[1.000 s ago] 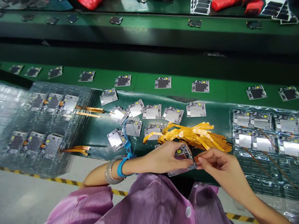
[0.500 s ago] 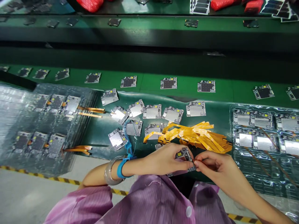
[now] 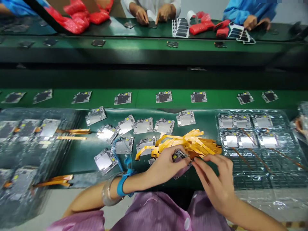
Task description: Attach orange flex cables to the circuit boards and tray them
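Observation:
Between the thumb and fingers of my left hand (image 3: 163, 166) is a small circuit board (image 3: 178, 155), tilted, with a yellow spot on it. A blue wrist strap (image 3: 122, 185) with a coiled cord is on that wrist. My right hand (image 3: 216, 179) has its thumb and index fingertip pinched together at the board's right edge, the other fingers loosely bent. A sliver of orange-brown shows by these fingertips, but what they grip is hidden. Just beyond both hands lies a heap of orange flat flex cables (image 3: 192, 141). Several boards with silver shields (image 3: 143, 125) lie left of and behind the heap.
Stacked clear trays (image 3: 69, 123) at left hold boards joined to orange cables. Another clear tray (image 3: 286, 160) with boards stands at right. Boards such as this one (image 3: 163, 96) line the green belt (image 3: 139, 106). Across it are co-workers' hands (image 3: 166, 13) and red bags (image 3: 77, 22).
The camera view has tilted up, bringing co-workers' hands into sight. My right hand's fingers have spread and lifted somewhat, thumb and index staying at the board's edge. My left hand keeps the board.

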`<state>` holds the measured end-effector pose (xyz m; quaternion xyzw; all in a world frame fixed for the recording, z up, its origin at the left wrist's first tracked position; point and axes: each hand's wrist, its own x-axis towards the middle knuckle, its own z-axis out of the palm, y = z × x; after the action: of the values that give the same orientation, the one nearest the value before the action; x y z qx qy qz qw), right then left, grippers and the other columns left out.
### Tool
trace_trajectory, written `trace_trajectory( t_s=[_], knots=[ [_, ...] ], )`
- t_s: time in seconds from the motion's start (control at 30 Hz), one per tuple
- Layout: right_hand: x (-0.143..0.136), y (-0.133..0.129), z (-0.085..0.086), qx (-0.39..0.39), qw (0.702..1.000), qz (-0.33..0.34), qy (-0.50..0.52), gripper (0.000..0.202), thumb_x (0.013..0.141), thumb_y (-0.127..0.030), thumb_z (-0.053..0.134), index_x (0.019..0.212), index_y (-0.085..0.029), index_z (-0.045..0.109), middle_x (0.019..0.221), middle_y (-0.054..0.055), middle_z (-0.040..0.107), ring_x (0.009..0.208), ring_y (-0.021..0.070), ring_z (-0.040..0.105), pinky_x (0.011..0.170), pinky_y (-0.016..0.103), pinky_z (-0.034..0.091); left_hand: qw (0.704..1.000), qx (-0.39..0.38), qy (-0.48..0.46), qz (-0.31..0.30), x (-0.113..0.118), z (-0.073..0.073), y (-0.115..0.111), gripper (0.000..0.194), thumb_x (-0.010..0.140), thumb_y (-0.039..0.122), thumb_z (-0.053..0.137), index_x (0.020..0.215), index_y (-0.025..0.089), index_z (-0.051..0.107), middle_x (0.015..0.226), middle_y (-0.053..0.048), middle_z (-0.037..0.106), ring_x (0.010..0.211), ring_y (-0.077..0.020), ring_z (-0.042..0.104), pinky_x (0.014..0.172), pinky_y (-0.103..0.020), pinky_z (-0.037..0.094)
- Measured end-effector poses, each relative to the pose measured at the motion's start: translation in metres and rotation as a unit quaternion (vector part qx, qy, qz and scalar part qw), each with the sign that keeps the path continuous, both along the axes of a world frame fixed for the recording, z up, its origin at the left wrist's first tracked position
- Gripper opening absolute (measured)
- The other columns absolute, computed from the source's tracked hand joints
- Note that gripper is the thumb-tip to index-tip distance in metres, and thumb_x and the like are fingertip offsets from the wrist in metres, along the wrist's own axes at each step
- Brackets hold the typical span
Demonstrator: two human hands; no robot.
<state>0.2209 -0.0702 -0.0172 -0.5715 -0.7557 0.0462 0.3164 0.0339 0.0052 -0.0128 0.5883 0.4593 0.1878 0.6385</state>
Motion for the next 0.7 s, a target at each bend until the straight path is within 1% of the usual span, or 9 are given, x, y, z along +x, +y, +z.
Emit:
trace_trajectory(
  t_s=[0.1,0.2,0.3,0.4,0.47,0.5,0.57,0.63,0.7],
  knots=[
    [0.002,-0.007,0.005,0.016,0.999,-0.03,-0.041,0.033,0.09,-0.007,0.066,0.118,-0.023,0.067,0.109,0.009,0.066,0.107,0.0295,0.053,0.089,0.046,0.046,0.995,0.093,0.037,-0.022,0.006,0.015,-0.008,0.009,0.092,0.024,0.052,0.088,0.02,0.059,0.081,0.0,0.061,0.074,-0.0154,0.057,0.069,-0.028,0.045],
    [0.004,-0.011,0.016,-0.029,0.999,-0.017,0.022,0.02,0.095,-0.013,0.061,0.112,-0.021,0.068,0.097,0.008,0.066,0.095,0.0235,0.056,0.083,0.04,0.047,0.981,0.173,0.061,-0.058,0.012,0.02,-0.02,0.005,0.095,0.021,0.048,0.095,0.021,0.053,0.091,-0.002,0.061,0.082,-0.0168,0.057,0.076,-0.031,0.046],
    [0.016,-0.018,0.03,-0.154,0.978,0.024,0.142,0.015,0.101,-0.019,0.052,0.104,-0.019,0.067,0.091,0.005,0.063,0.081,0.0158,0.059,0.074,0.029,0.049,0.97,0.202,0.055,-0.119,0.019,0.023,-0.031,0.003,0.097,0.023,0.047,0.098,0.021,0.048,0.096,-0.004,0.059,0.083,-0.017,0.056,0.077,-0.032,0.047],
    [0.051,-0.033,0.035,-0.34,0.909,0.005,0.242,0.024,0.1,-0.034,0.055,0.085,-0.019,0.066,0.083,0.002,0.057,0.072,0.0132,0.055,0.062,0.024,0.043,0.971,0.188,-0.006,-0.15,0.026,0.027,-0.022,0.009,0.099,0.03,0.047,0.101,0.021,0.049,0.097,-0.005,0.06,0.087,-0.0175,0.058,0.08,-0.032,0.05],
    [0.085,-0.047,0.027,-0.445,0.842,-0.061,0.298,0.034,0.094,-0.049,0.06,0.08,-0.018,0.067,0.078,0.001,0.053,0.064,0.0116,0.048,0.054,0.023,0.036,0.974,0.193,-0.015,-0.118,0.031,0.024,0.004,0.014,0.102,0.034,0.043,0.104,0.022,0.051,0.101,-0.005,0.062,0.092,-0.0177,0.059,0.083,-0.031,0.05],
    [0.103,-0.055,0.018,-0.477,0.809,-0.111,0.324,0.039,0.09,-0.056,0.062,0.085,-0.018,0.068,0.075,0.0,0.052,0.057,0.0097,0.041,0.049,0.023,0.03,0.974,0.208,0.002,-0.089,0.035,0.02,0.024,0.017,0.103,0.034,0.041,0.104,0.022,0.052,0.103,-0.005,0.063,0.095,-0.0178,0.06,0.086,-0.032,0.05],
    [0.137,-0.066,-0.004,-0.492,0.762,-0.231,0.352,0.055,0.079,-0.069,0.064,0.093,-0.016,0.068,0.063,-0.004,0.041,0.049,0.0071,0.024,0.045,0.023,0.017,0.96,0.272,0.067,-0.024,0.043,0.003,0.071,0.018,0.103,0.035,0.041,0.103,0.022,0.054,0.108,-0.006,0.065,0.102,-0.0188,0.061,0.093,-0.033,0.048],
    [0.162,-0.071,-0.029,-0.477,0.744,-0.303,0.356,0.065,0.069,-0.075,0.068,0.092,-0.013,0.069,0.056,-0.007,0.034,0.049,0.0067,0.017,0.046,0.023,0.013,0.921,0.348,0.173,0.013,0.056,-0.019,0.123,0.017,0.101,0.032,0.044,0.103,0.019,0.055,0.111,-0.009,0.065,0.106,-0.0219,0.06,0.096,-0.037,0.048],
    [0.178,-0.069,-0.048,-0.452,0.756,-0.325,0.344,0.064,0.064,-0.074,0.071,0.086,-0.013,0.069,0.052,-0.007,0.033,0.048,0.0073,0.019,0.046,0.024,0.014,0.906,0.369,0.207,0.02,0.074,-0.042,0.168,0.02,0.096,0.029,0.055,0.11,0.015,0.056,0.122,-0.015,0.062,0.121,-0.0287,0.053,0.106,-0.045,0.04]
  ],
)
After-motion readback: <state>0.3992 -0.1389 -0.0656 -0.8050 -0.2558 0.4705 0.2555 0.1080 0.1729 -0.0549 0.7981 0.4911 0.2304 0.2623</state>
